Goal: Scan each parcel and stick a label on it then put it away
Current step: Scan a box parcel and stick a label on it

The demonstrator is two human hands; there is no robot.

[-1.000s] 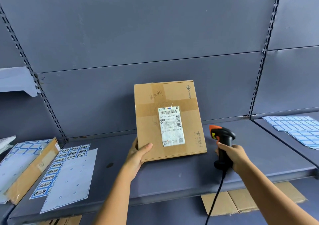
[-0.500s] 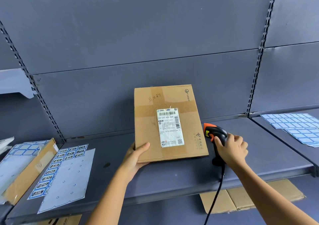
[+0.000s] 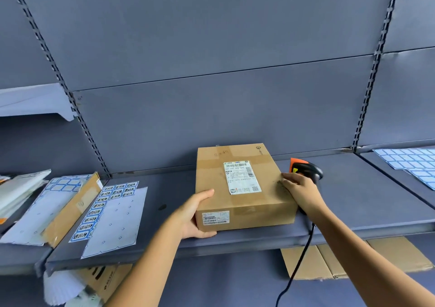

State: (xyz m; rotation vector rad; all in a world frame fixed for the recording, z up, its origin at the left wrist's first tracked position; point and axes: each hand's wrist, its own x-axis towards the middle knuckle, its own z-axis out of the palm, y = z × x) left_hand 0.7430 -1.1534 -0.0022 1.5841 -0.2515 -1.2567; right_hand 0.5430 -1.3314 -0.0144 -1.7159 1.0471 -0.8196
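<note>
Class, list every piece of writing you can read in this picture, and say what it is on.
"退回件", as far as it can be read: blue-bordered stickers, repeated.
shipping label on the parcel: barcode and digits, too blurred.
side label: too small.
handwriting on the parcel's top: illegible.

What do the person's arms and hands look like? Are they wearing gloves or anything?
No gloves! The left hand and the right hand are both bare. The left forearm and the right forearm are bare too, and no sleeves come into the picture. I can't see a watch or bracelet on either wrist, or any rings on the fingers.
</note>
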